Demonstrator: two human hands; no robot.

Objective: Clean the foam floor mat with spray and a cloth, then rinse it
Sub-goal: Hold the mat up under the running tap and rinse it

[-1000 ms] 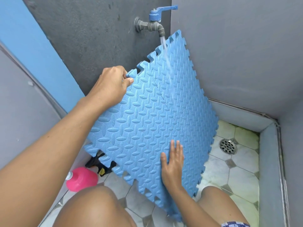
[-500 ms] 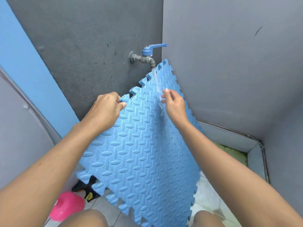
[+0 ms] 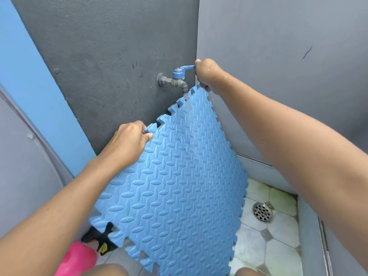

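Head view, L to R: bottle (image 3: 76, 259) on floor. L hand (image 3: 130, 140) fingers clamped on mat (image 3: 175, 186) top edge, mat held tilted under tap (image 3: 175, 81), thin stream running down it. R hand (image 3: 207, 74) fingers curled on lever (image 3: 186, 67). Step: rinse, prob. ending. Next: turn lever w/ R, keep mat steady w/ L.

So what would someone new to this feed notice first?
The big blue foam mat fills the centre, held tilted under the wall tap, its upper-left edge gripped by the left hand. Up top, the wet right hand grips the tap's blue lever. A round floor drain sits at lower right.
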